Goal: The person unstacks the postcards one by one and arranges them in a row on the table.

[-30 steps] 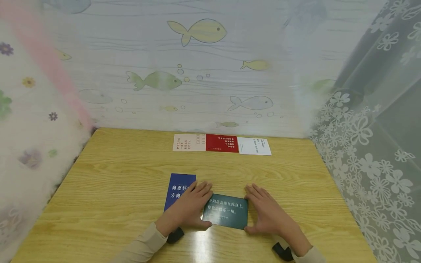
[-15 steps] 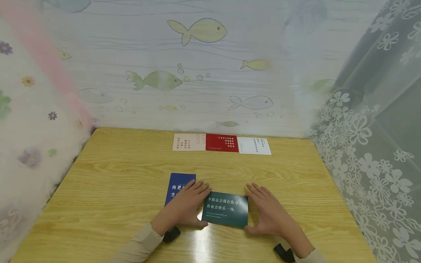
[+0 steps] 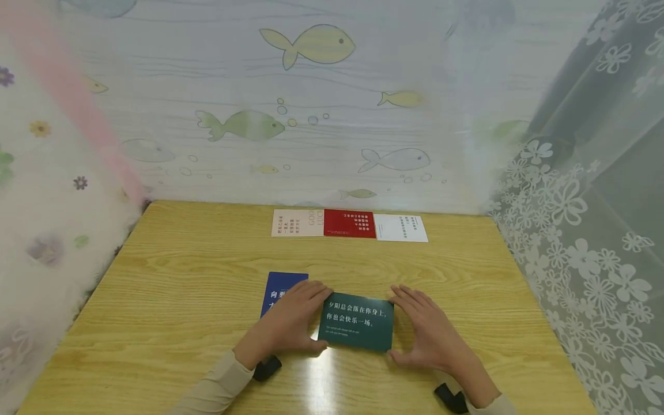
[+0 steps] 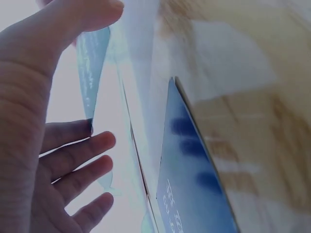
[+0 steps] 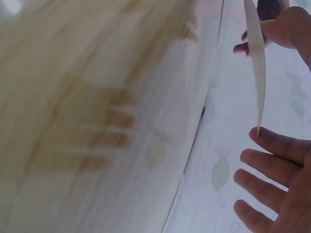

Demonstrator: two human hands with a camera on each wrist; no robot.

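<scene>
Green card (image 3: 357, 323) held clear of table (image 3: 155, 323), pinched at its corners by thumb and forefinger of left hand (image 3: 287, 317) and right hand (image 3: 430, 331); other fingers spread. Left hand partly hides blue card (image 3: 282, 288). Farther back, in a row: pink card (image 3: 295, 223), red card (image 3: 349, 223), white card (image 3: 400, 228).

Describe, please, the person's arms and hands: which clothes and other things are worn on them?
The left hand and the right hand are bare, with no gloves. The left sleeve and the right sleeve are plain and light beige. A small black piece shows beside the end of the left sleeve, and a bent black piece beside the right one.
</scene>
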